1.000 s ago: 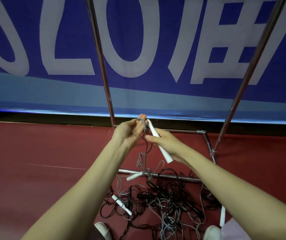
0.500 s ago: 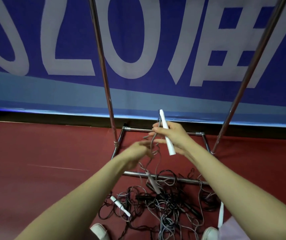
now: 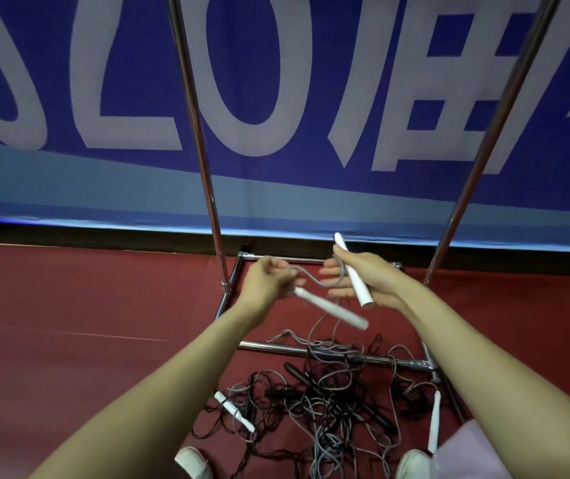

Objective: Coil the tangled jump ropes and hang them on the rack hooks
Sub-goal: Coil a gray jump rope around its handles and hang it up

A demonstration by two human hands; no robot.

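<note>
A tangled heap of grey and black jump ropes lies on the red floor at the foot of a chrome rack. My right hand grips one white handle upright, with grey cord looped across its palm. My left hand pinches the grey cord just above the second white handle, which hangs slanted between both hands. The cord trails down from the hands into the heap. No hooks are in view.
Two chrome rack uprights rise in front of a blue banner wall. Loose white handles and a black handle lie in the heap. White shoe tips stand close to the ropes.
My left hand dropped from the right hand, then came back up with the second white handle lifted out of the heap. My right hand tilted its handle upright and stayed at about the same height.
</note>
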